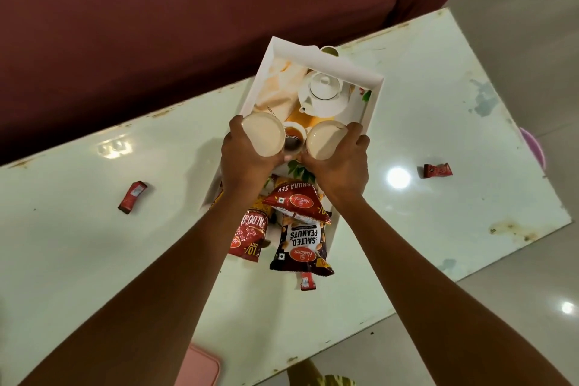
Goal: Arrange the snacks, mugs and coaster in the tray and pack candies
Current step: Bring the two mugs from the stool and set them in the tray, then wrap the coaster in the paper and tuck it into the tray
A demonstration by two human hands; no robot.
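While the left hand [247, 163] curls its fingers round 1 cream mug [264, 135], the right hand [341, 166] grasps a 2nd mug [326, 139] the same way. Both mugs are tipped so that a round cream face looks up at the camera; whether that face is base or mouth cannot be told. They are held side by side, close but apart, above the middle of a white tray [374, 94].

A picture of a teapot and a cup of tea is printed on the tray floor. At the tray's near end, under the wrists, lie 3 snack packets: a red sev packet [297, 200] rests on a black peanuts packet [300, 244], and a red aloo packet [247, 235] lies just to their left. They cover the tray's near rim.

The tray sits on a pale, glossy table [438, 229]. 3 red candies lie on the table outside the tray: 1 well to the left [133, 197], 1 well to the right [437, 170], and 1 just beside the peanuts packet's near end [307, 280]. A maroon sofa [156, 25] stands beyond the table. A pink lid [200, 367] shows at the bottom edge.
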